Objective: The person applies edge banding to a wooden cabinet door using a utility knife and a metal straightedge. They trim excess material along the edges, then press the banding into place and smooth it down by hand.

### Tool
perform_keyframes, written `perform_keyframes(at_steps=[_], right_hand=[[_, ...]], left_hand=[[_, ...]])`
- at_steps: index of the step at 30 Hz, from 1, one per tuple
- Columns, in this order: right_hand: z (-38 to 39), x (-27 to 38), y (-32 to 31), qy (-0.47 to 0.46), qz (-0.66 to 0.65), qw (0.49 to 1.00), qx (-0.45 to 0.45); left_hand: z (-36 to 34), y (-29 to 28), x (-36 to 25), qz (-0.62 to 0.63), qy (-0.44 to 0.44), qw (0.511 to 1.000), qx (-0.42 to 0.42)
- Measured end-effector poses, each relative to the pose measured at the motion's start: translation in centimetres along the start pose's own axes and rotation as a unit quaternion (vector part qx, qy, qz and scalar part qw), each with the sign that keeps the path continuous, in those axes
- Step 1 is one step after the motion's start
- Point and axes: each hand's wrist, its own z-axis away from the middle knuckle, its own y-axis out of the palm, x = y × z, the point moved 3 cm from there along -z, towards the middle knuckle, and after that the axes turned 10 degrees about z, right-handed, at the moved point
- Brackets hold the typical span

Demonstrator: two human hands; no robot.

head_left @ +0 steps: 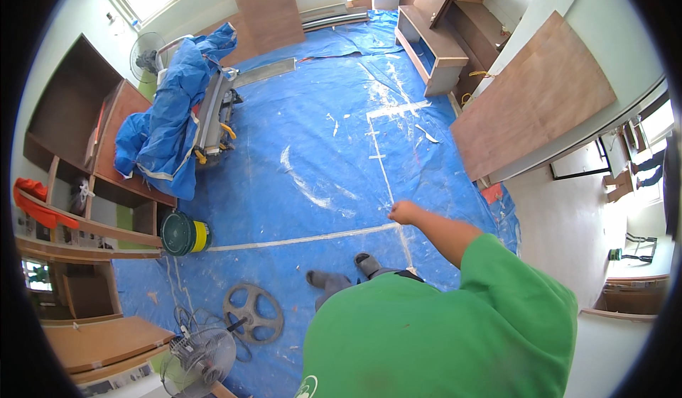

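Blue tarp (320, 149) covers the room floor. Near: grey shoes (366, 262); spoked wheel (253, 313) and floor fan (199, 359) to the left. Right hand (405, 212) is closed in a fist above the crossing of the white tape lines (305, 240); anything gripped is not discernible. Left hand is out of view. Judgement: the tape is light, limp and tears easily; lift it at a loose end. Far left: sheet-covered machine (177, 114). Far right: wood panel (533, 103).
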Motion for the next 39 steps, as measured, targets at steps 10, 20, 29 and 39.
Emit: perform_keyframes(at_steps=[10,20,29,39], right_hand=[[3.9,-3.2,3.8,0.236,-0.045,0.952,0.190],[-3.4,7.2,-5.7,0.335,-0.302,0.892,-0.016],[-9.9,9.4,-4.9,0.255,-0.118,0.954,0.107],[-32.7,7.2,-12.1,0.224,-0.073,0.948,0.213]], left_hand=[[-14.7,-3.4,-10.5,-0.042,-0.021,0.995,0.084],[-34.1,-5.4,-35.6,-0.069,0.066,0.992,0.082],[-35.5,-3.8,-38.5,-0.022,0.107,0.990,0.093],[-25.5,-9.9,-27.2,0.053,-0.101,0.991,-0.074]])
